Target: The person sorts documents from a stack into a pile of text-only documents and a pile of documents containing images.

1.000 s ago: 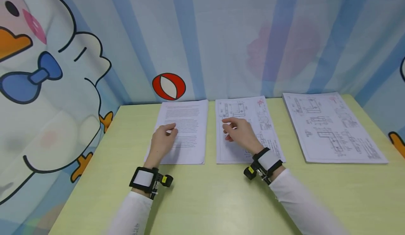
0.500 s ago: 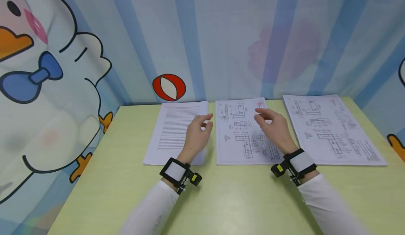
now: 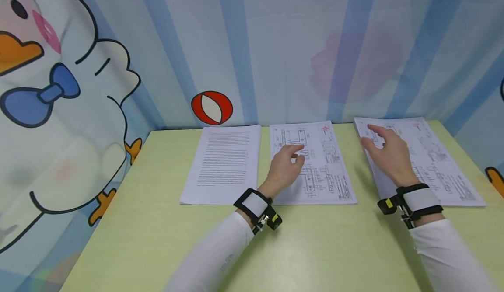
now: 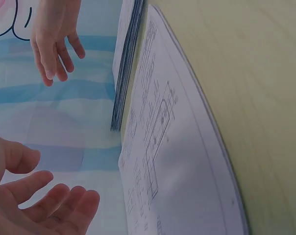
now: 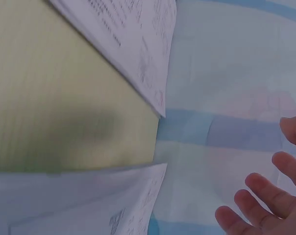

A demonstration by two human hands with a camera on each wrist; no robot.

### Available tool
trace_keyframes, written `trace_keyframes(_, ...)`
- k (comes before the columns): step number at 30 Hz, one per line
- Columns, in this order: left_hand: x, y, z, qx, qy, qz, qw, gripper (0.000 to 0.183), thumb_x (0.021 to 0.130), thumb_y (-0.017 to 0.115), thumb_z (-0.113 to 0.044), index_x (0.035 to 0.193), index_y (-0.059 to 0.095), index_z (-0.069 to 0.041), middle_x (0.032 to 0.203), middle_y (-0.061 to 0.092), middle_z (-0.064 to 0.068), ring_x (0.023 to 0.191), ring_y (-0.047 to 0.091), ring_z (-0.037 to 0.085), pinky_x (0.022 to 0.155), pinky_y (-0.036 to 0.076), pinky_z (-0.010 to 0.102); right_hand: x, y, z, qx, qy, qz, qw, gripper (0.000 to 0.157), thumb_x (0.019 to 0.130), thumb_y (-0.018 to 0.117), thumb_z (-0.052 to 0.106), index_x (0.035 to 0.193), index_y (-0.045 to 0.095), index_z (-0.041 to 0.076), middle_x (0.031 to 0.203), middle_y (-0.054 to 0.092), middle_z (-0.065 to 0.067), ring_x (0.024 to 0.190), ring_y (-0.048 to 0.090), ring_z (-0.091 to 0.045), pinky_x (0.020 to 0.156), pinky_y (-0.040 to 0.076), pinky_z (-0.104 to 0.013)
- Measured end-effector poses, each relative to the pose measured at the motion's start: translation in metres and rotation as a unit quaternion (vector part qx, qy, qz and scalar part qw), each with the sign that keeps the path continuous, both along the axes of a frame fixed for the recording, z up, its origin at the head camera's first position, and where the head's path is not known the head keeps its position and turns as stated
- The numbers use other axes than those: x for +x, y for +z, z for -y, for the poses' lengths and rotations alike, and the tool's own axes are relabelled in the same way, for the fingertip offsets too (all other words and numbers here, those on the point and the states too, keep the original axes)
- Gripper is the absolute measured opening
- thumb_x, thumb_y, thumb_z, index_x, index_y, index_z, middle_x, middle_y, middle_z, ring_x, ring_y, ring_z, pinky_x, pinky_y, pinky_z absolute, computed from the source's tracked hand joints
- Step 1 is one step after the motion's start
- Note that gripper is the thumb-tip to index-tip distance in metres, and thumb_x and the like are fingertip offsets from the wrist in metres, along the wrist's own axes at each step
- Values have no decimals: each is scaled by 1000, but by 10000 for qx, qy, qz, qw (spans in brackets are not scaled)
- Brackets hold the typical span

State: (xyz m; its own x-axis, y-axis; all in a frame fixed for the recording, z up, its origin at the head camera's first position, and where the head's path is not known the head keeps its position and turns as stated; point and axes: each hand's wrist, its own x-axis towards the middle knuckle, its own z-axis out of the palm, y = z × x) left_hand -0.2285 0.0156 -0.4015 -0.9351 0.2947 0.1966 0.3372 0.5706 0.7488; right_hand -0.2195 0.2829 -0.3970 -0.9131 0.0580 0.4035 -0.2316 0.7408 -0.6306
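Observation:
In the head view my left hand (image 3: 284, 167) is over the middle paper stack (image 3: 330, 174), whose top sheet carries technical drawings. Its fingers are loosely bent and hold nothing. My right hand (image 3: 390, 154) hovers above the left side of the right paper stack (image 3: 441, 169), also printed with drawings, thumb and fingers spread apart. The left wrist view shows the left hand (image 4: 50, 205) raised off the middle stack (image 4: 187, 147), with the right hand (image 4: 55, 39) farther off. Relaxed, parted fingers of the right hand (image 5: 270, 200) show in the right wrist view, with nothing between them.
A third paper stack (image 3: 224, 161) with lines of text lies at the left. All three sit near the back edge of the pale yellow table (image 3: 307, 248), in front of a cartoon-printed curtain (image 3: 283, 56). Each wrist wears a strapped-on camera.
Both hands have swept to the right: the left from the text stack to the middle stack, the right from the middle stack to the right one. The stacks have stayed in place.

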Motion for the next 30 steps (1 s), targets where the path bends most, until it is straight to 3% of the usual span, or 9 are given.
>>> trace_keyframes(5,5,-6,-24,-32,-254,227,9994,35,100,52,-13,133,58,-8,129,56,6,103,57,13,81,49,24,4,-6,-26,254,-175,238,9992,51,100,54,22,140,43,-8,134,42,-37,121,36,-54,95,30,-68)
trace_keyframes(14,18,-15,-62,-2,-756,556,9956,35,98,53,-14,132,60,-9,127,60,1,99,58,5,78,47,16,16,-18,-70,544,-732,847,9922,58,102,47,26,143,34,-12,135,36,-42,118,33,-59,92,29,-71)
trace_keyframes(21,33,-24,-89,571,-1092,1154,9856,35,97,57,-15,131,61,-8,125,62,-1,95,59,0,75,46,13,25,-27,-100,695,-1056,1521,9802,66,102,45,32,145,25,-15,133,31,-46,115,31,-62,92,29,-73)
trace_keyframes(27,37,-37,-110,1133,-935,1731,9739,39,93,60,-14,132,60,-9,121,64,-2,97,61,2,80,47,16,26,-33,-114,917,-1205,2044,9671,67,100,47,28,142,24,-20,129,31,-49,112,31,-63,92,31,-71)
trace_keyframes(30,38,-42,-122,1585,-743,2154,9607,40,92,61,-13,132,60,-8,117,65,-3,91,62,2,77,49,18,24,-38,-117,1105,-1322,2254,9589,67,99,47,26,139,25,-22,126,31,-51,113,29,-64,93,31,-70)
